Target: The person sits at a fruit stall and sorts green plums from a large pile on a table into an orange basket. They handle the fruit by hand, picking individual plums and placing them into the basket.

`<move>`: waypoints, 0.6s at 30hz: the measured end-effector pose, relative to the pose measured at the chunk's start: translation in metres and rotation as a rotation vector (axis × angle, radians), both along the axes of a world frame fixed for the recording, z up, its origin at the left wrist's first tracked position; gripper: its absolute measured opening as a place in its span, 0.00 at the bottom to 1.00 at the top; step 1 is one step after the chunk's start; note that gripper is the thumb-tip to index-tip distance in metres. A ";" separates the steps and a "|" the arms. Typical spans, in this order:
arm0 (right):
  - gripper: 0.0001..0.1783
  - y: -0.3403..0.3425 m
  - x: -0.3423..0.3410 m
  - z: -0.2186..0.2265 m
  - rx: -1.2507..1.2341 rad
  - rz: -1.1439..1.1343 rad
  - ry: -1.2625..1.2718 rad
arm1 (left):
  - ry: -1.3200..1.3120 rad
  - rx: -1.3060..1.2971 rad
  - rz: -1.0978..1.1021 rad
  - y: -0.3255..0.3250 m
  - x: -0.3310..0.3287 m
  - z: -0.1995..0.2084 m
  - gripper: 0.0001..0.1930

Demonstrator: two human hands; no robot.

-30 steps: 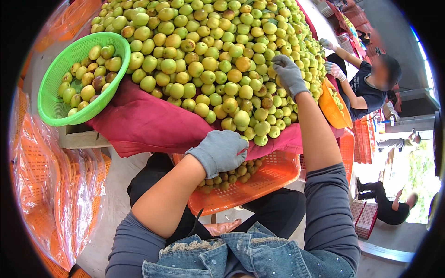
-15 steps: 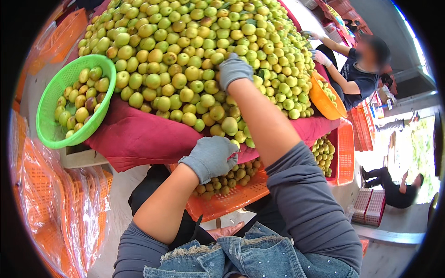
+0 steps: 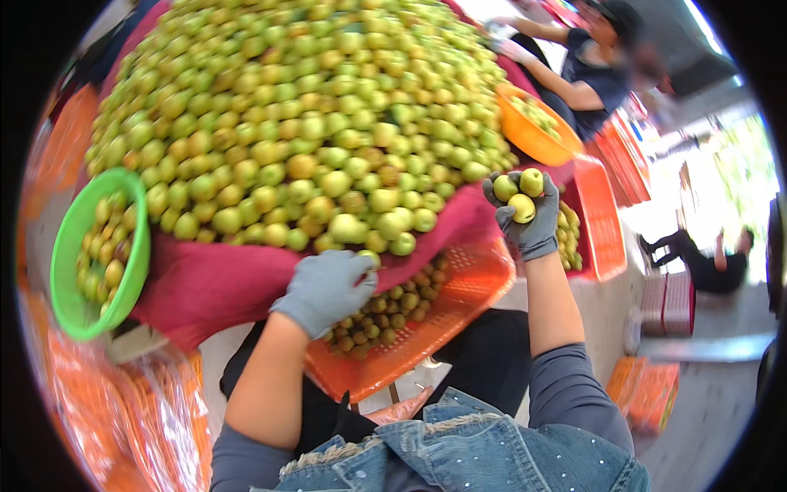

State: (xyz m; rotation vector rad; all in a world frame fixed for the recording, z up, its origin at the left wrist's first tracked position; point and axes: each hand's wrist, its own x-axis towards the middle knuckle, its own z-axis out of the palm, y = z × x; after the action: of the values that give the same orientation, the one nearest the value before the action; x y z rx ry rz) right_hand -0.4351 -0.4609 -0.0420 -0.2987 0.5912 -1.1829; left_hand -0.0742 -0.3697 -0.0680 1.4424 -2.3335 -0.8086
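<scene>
Over the lap: a shallow orange perforated plastic crate (image 3: 459, 303) sits half under the edge of the heap, holding small green-brown fruits.
Heap: a big pile of small round yellow-green fruits (image 3: 311, 123) lies on a magenta cloth (image 3: 205, 283) that covers the surface.
Right hand: the right hand (image 3: 525, 217), in a grey knitted glove, is raised beside the heap edge; its grip is clamped on three yellow-green fruits (image 3: 520, 193), which rest in the palm, clear of the pile.
Left hand: the left hand (image 3: 326, 289), also in a grey glove, hangs over the crate, fingers curled together around one small fruit (image 3: 369, 257) at its fingertips.
Step in hand: sorting, I judge; picked fruits are being carried from the heap toward a container.
Next move: it calls for choosing where each handful belongs and opening the fingers low, so that no fruit bounces out.
Around: a green round plastic basket (image 3: 74, 254) with fruits at the left, an orange bowl (image 3: 533, 135) at the far right, where another person in a dark shirt (image 3: 594, 74) works.
</scene>
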 end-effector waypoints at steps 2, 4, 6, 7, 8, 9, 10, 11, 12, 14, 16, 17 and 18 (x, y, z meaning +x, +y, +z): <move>0.28 0.028 -0.045 -0.004 -0.003 -0.152 -0.022 | -0.023 -0.015 0.020 -0.001 -0.004 0.002 0.10; 0.28 0.053 -0.088 -0.013 -0.014 -0.239 -0.062 | -0.018 -0.036 0.043 -0.002 -0.008 0.003 0.09; 0.28 0.081 -0.132 -0.036 -0.004 -0.362 -0.026 | 0.050 -0.027 0.043 -0.005 -0.014 0.001 0.08; 0.28 0.095 -0.154 -0.048 0.050 -0.441 -0.055 | 0.070 -0.048 0.051 -0.006 -0.018 0.001 0.07; 0.27 0.108 -0.173 -0.064 0.101 -0.509 -0.095 | 0.050 -0.011 0.073 -0.007 -0.019 0.000 0.07; 0.29 0.120 -0.191 -0.076 0.199 -0.590 -0.057 | 0.095 -0.077 0.118 -0.005 -0.018 -0.009 0.07; 0.26 0.131 -0.204 -0.084 0.249 -0.663 -0.060 | 0.110 -0.036 0.149 -0.005 -0.020 -0.010 0.08; 0.24 0.139 -0.229 -0.098 0.244 -0.716 -0.044 | 0.087 -0.007 0.152 -0.006 -0.022 -0.009 0.08; 0.21 0.151 -0.247 -0.106 0.257 -0.776 -0.025 | 0.058 0.039 0.147 -0.005 -0.023 -0.009 0.08; 0.22 0.151 -0.269 -0.112 0.300 -0.853 0.039 | 0.046 0.096 0.245 -0.003 -0.021 -0.010 0.07; 0.23 0.149 -0.292 -0.111 0.297 -0.881 0.082 | 0.098 0.167 0.271 -0.004 -0.014 -0.018 0.07; 0.24 0.150 -0.309 -0.114 0.279 -0.865 0.109 | 0.145 0.238 0.314 -0.004 -0.008 -0.026 0.07; 0.25 0.148 -0.318 -0.114 0.259 -0.841 0.132 | 0.189 0.303 0.364 -0.006 -0.008 -0.029 0.07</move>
State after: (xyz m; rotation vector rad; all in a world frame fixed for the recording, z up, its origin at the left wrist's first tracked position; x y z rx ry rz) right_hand -0.7533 -0.3131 -0.1564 0.1197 1.0274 -1.8730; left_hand -0.0819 -0.3754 -0.0968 1.7551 -1.7923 -1.1642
